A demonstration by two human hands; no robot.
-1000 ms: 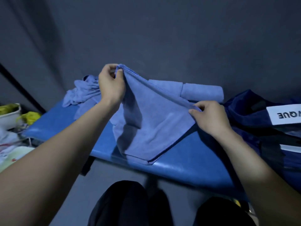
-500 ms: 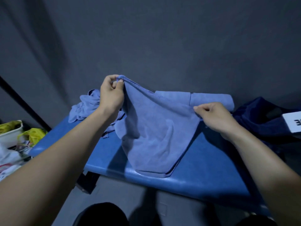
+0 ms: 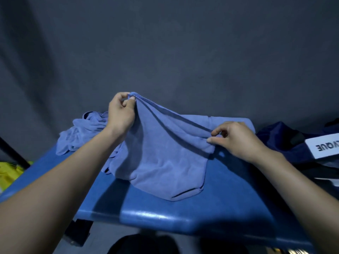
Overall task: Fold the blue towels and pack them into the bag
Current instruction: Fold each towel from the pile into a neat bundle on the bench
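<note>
A blue towel (image 3: 165,162) drapes over the middle of the blue table (image 3: 229,202). My left hand (image 3: 120,112) pinches one upper corner and holds it raised. My right hand (image 3: 236,140) pinches the other upper corner, lower down and to the right. The towel's bottom edge rests on the table. A crumpled heap of blue towels (image 3: 82,132) lies at the back left. A folded blue towel (image 3: 225,122) lies behind my right hand, partly hidden. The dark blue bag (image 3: 286,143) with a white label (image 3: 324,146) sits at the right.
A grey wall stands right behind the table. Yellow items (image 3: 9,173) and a dark diagonal bar (image 3: 12,154) are at the far left below the table's edge. The table's front edge runs near my knees.
The view has tilted up and the towel now lies further onto the table. My right hand has shifted its pinch along the towel's top edge; my left hand keeps its corner raised.
</note>
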